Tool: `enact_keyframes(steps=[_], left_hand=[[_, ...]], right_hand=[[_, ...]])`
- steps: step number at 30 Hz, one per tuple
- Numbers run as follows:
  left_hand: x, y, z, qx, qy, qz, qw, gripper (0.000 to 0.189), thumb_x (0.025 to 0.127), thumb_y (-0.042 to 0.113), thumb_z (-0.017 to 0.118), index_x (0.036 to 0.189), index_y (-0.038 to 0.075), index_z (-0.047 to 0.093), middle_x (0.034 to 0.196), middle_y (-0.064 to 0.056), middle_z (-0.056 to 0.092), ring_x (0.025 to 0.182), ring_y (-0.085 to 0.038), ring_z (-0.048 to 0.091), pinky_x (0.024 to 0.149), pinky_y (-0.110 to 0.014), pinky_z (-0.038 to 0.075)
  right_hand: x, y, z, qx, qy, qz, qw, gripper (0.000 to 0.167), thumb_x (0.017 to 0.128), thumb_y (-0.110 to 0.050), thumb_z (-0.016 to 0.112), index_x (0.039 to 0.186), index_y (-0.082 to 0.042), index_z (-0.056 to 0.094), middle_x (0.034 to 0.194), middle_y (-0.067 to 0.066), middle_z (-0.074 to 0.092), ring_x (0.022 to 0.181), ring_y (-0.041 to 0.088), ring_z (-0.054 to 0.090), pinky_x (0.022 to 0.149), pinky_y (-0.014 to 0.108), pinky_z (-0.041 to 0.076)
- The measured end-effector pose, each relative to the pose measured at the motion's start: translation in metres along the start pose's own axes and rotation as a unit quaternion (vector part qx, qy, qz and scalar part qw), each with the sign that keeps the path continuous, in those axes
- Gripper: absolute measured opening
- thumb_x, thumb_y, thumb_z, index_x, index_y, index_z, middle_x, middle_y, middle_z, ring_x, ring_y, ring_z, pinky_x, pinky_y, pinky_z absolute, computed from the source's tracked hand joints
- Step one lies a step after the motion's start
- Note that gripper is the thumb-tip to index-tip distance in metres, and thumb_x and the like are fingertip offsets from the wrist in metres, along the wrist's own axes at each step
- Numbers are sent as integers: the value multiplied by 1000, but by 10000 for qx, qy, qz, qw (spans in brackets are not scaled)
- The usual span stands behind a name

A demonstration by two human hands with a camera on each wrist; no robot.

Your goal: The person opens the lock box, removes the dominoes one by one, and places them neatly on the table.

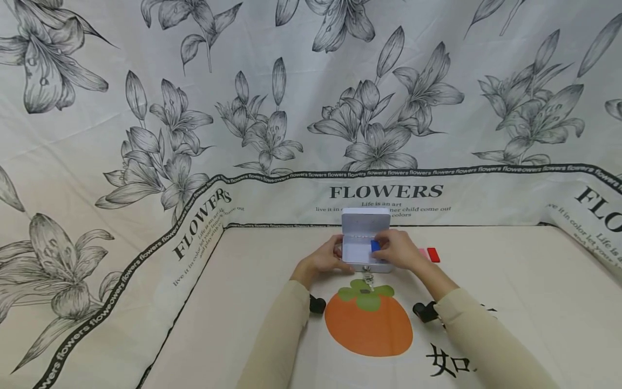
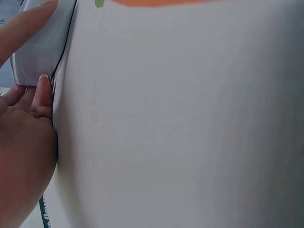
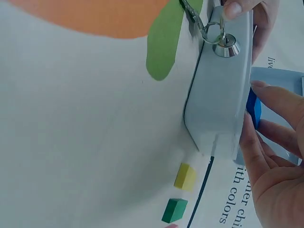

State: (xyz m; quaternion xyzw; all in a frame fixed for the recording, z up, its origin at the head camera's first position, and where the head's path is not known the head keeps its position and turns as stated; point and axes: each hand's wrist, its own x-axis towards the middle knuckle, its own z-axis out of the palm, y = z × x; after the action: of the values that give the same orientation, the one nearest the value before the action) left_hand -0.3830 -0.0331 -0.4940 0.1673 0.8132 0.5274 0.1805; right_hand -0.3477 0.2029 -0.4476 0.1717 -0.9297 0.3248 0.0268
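A pale metal lockbox (image 1: 379,268) stands with its lid (image 1: 366,221) raised at the back of the table. My left hand (image 1: 324,256) holds the box at its left side, the thumb reaching along the front in the left wrist view. Thumb and fingers of my right hand (image 1: 399,249) pinch a small blue block (image 3: 254,111) at the box's opening, near its right side. A key (image 3: 222,23) sits in the round front lock (image 3: 227,46), with more keys hanging from its ring. The box's inside is partly hidden behind my right hand.
Right of the box lie a red block (image 1: 433,255) and a pink block (image 1: 424,252), partly behind my right hand. A yellow block (image 3: 185,176) and a green block (image 3: 175,210) also show in the right wrist view. Flower-printed cloth (image 1: 379,135) hangs behind the table.
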Motion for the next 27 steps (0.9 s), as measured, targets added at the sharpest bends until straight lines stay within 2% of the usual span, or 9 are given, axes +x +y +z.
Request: enact_keyframes(steps=[7, 14, 21, 27], left_hand=[[1, -2, 0, -86, 63, -26, 9999, 99, 71, -2, 90, 154, 15, 38, 99, -8, 54, 90, -18, 50, 84, -29, 42], [0, 0, 0, 7, 59, 13, 10000, 101, 71, -1, 91, 155, 13, 36, 98, -7, 54, 91, -18, 50, 86, -31, 41], [1, -1, 1, 101, 23, -20, 9999, 101, 73, 1, 90, 156, 14, 34, 100, -7, 53, 92, -18, 49, 86, -30, 41], [-1, 1, 2, -89, 40, -19, 10000, 102, 71, -2, 90, 156, 14, 35, 101, -9, 54, 92, -18, 50, 85, -30, 41]], right_hand=[[-8, 1, -9, -6, -54, 57, 10000, 41, 82, -7, 83, 116, 11, 68, 100, 18, 71, 89, 29, 68, 82, 46, 56], [-15, 7, -16, 38, 21, -41, 10000, 41, 82, -7, 82, 115, 12, 68, 101, 23, 72, 87, 31, 70, 80, 47, 57], [-25, 14, -26, -53, -7, 4, 10000, 38, 83, -7, 81, 112, 12, 69, 99, 21, 72, 86, 29, 69, 77, 46, 57], [-35, 21, -36, -141, 0, 102, 9998, 38, 83, -8, 81, 113, 12, 68, 99, 21, 72, 86, 30, 68, 77, 46, 57]])
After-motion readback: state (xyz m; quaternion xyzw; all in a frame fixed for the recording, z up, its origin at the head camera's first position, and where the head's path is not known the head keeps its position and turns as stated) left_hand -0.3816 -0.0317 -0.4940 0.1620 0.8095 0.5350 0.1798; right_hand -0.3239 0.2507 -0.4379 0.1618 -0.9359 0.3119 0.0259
